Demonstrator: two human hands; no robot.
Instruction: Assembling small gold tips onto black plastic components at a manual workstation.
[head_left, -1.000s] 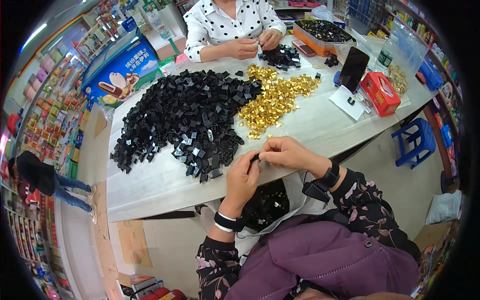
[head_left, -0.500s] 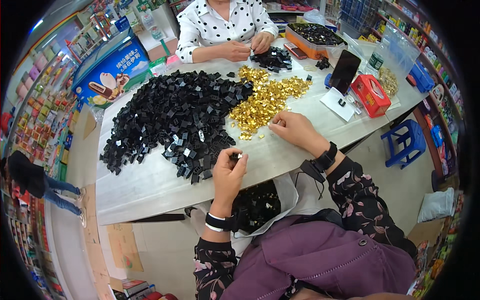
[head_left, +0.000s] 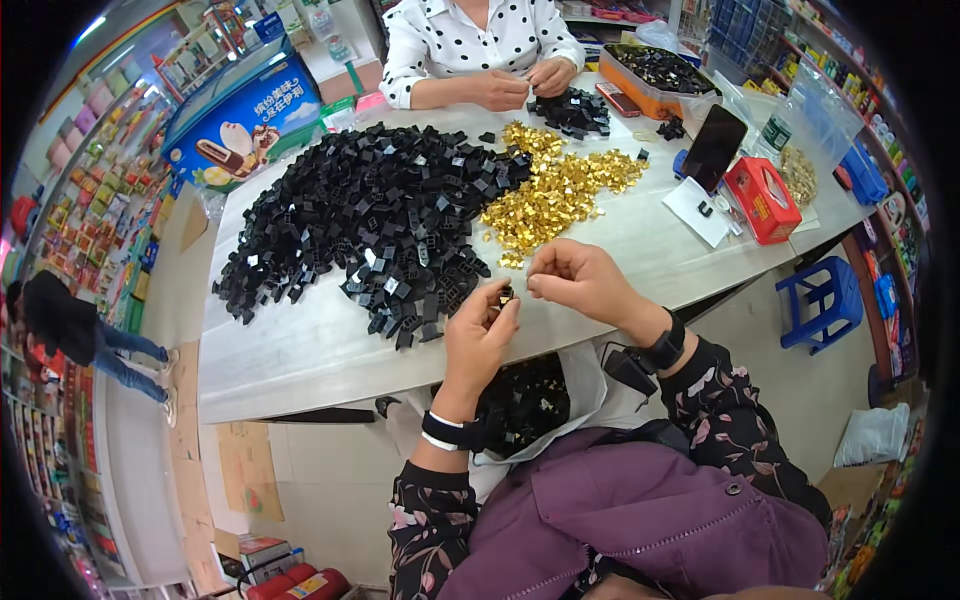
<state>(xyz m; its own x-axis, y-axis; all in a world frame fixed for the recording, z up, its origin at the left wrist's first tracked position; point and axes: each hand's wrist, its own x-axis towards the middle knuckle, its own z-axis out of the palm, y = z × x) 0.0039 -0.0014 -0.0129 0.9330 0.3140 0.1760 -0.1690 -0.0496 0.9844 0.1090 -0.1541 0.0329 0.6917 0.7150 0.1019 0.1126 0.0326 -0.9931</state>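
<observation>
Black, plastic-looking material is making up the small piece (head_left: pixel 506 297) that the left hand (head_left: pixel 476 338) is holding in the head view. Left grip: the thumb and fingers are clamping the small piece at their tips, above the near side of the table (head_left: pixel 290 375). A golden glint is showing there; its source is too small to tell. Right grip: the thumb and forefinger of the right hand (head_left: pixel 582 287) are standing close together, just beside the small piece; whether anything is lying between them cannot be told.

The black heap (head_left: pixel 350 220) is covering much of the table's left half. The gold pieces (head_left: pixel 560 195) are lying against its right edge, beyond the right hand. Below the near table edge, an open white bag (head_left: pixel 587 380) is holding black and golden bits. Across the table, a co-worker (head_left: pixel 470 45) is sitting at a smaller black pile (head_left: pixel 572 113).

Handling, by judgement: the small piece is probably behaving as light and stiff, its smooth faces slipping under a loose hold. Two opposite outer sides are offering the safest grip, with moderate pressure. The gold pieces are looking thin, slick and possibly bendable; their edges are offering the better hold, one at a time.
</observation>
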